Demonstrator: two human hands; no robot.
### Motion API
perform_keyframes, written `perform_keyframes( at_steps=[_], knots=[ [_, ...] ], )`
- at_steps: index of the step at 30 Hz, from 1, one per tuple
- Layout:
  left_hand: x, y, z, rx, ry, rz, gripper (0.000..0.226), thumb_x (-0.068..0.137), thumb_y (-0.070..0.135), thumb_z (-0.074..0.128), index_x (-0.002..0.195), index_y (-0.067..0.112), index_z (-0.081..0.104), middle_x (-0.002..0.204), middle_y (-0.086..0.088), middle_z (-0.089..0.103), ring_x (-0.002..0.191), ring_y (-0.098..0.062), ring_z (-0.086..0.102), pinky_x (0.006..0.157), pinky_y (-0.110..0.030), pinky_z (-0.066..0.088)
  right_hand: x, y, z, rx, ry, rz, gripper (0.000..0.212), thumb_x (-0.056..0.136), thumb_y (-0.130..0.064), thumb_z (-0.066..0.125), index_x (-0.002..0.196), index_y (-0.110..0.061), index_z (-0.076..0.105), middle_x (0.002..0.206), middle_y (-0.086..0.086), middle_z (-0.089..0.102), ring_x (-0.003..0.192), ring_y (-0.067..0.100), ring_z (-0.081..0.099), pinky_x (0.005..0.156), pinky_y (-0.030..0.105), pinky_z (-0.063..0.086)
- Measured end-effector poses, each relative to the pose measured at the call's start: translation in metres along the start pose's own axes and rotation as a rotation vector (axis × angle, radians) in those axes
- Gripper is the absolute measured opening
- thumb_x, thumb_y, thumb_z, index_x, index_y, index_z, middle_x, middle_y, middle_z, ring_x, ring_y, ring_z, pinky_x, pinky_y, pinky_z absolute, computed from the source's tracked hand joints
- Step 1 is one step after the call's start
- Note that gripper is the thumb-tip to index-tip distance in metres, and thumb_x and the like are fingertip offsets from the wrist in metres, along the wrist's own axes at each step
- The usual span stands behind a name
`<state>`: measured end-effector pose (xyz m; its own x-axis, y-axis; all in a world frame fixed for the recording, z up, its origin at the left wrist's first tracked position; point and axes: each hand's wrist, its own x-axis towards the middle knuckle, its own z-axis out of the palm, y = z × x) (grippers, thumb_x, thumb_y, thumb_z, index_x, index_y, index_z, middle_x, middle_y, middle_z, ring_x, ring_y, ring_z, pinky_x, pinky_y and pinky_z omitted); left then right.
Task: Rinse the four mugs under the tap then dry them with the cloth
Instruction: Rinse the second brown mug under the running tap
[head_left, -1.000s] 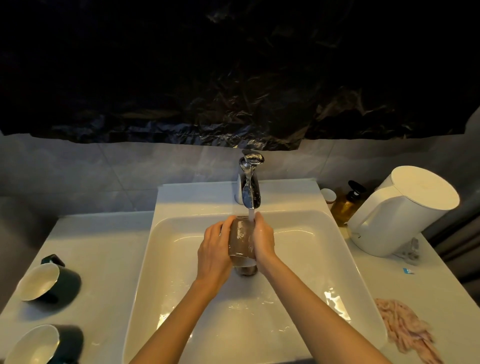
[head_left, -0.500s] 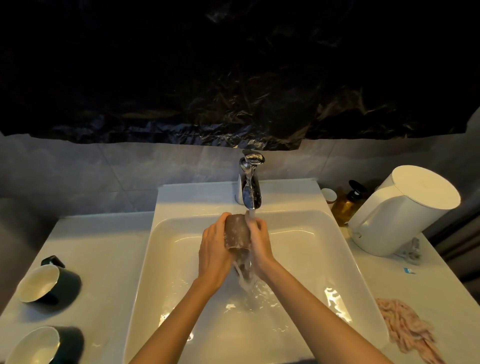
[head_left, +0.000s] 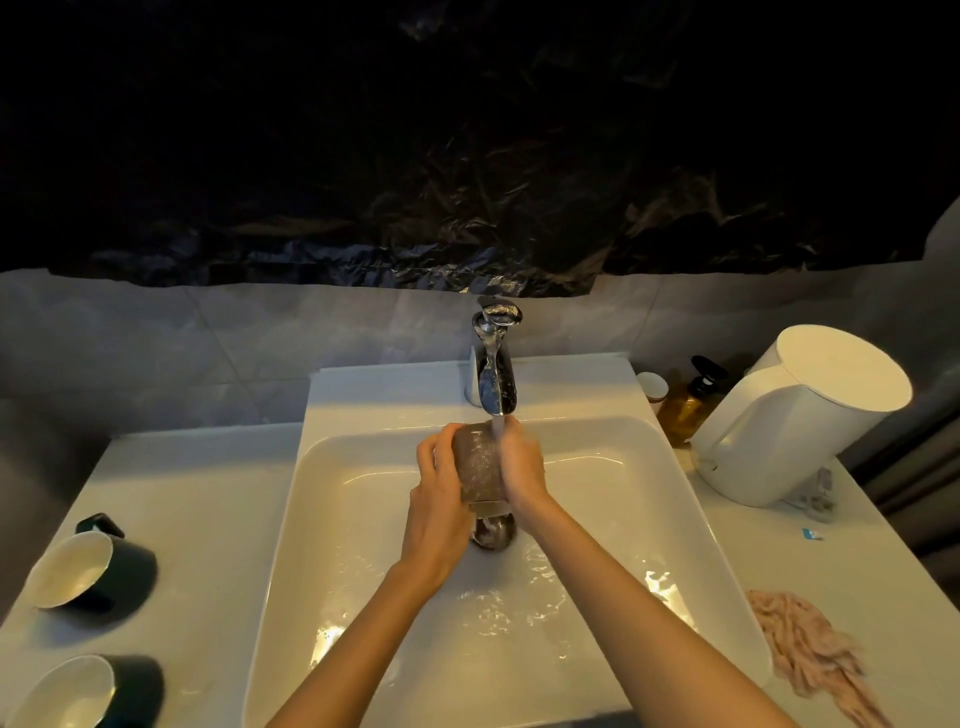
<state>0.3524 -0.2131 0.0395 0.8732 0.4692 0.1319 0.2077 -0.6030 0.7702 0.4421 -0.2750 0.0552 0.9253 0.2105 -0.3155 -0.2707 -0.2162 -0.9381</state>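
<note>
A brown speckled mug (head_left: 479, 463) is held over the white sink (head_left: 332, 519), just below the chrome tap (head_left: 494, 364), whose water stream falls on its right side. My left hand (head_left: 439, 499) grips the mug's left side and my right hand (head_left: 522, 467) grips its right side. The mug is tipped, its rim turned toward me and down. Two dark green mugs with white insides lie on the left counter, one (head_left: 88, 569) above the other (head_left: 83, 693). A pink cloth (head_left: 810, 649) lies crumpled on the right counter.
A white electric kettle (head_left: 795, 415) stands at the right, with an amber pump bottle (head_left: 688, 402) and a small cup (head_left: 652, 387) behind the sink's corner. The sink's drain (head_left: 493, 532) sits under the mug. Water pools in the basin. Black plastic sheeting covers the wall above.
The mug has been turned between my hands under the stream. The water that was pouring out of it half a second ago has stopped spilling.
</note>
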Motion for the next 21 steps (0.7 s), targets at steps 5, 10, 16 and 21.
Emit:
perform_keyframes(
  at_steps=[5,10,16,21],
  knots=[
    [0.008,0.001,-0.003,-0.093,0.0,-0.085,0.059,0.095,0.03,0.054,0.143,0.026,0.02,0.14,0.002,0.03,0.095,-0.009,0.052,0.071,-0.017,0.05,-0.021,0.016,0.01,-0.117,-0.005,-0.242,0.026,0.097,-0.046,0.044,0.111,-0.025,0.051,0.112,-0.002,0.055,0.095,0.012,0.058,0.081,0.03,0.052],
    [0.003,0.002,-0.001,-0.139,-0.01,-0.087,0.066,0.091,0.024,0.06,0.144,0.025,0.021,0.144,0.001,0.029,0.106,-0.011,0.05,0.081,-0.021,0.05,-0.008,0.004,0.004,-0.034,-0.008,-0.131,0.018,0.097,-0.043,0.047,0.09,-0.028,0.055,0.099,0.002,0.062,0.092,0.021,0.062,0.081,0.038,0.052],
    [0.008,-0.001,0.002,-0.293,0.048,-0.176,0.054,0.091,0.028,0.061,0.138,0.032,0.033,0.137,0.003,0.046,0.118,-0.015,0.051,0.093,-0.028,0.05,-0.013,0.017,-0.001,0.244,-0.073,-0.004,0.04,0.091,-0.055,0.051,0.107,-0.019,0.052,0.106,0.003,0.062,0.098,0.017,0.063,0.089,0.036,0.053],
    [0.002,-0.003,0.003,-0.209,0.04,-0.094,0.049,0.095,0.031,0.054,0.14,0.035,0.035,0.141,0.006,0.045,0.122,-0.014,0.05,0.094,-0.024,0.046,-0.024,0.017,0.003,-0.064,0.084,-0.207,0.032,0.094,-0.055,0.047,0.103,-0.025,0.049,0.107,-0.002,0.056,0.091,0.007,0.057,0.073,0.021,0.046]
  ],
)
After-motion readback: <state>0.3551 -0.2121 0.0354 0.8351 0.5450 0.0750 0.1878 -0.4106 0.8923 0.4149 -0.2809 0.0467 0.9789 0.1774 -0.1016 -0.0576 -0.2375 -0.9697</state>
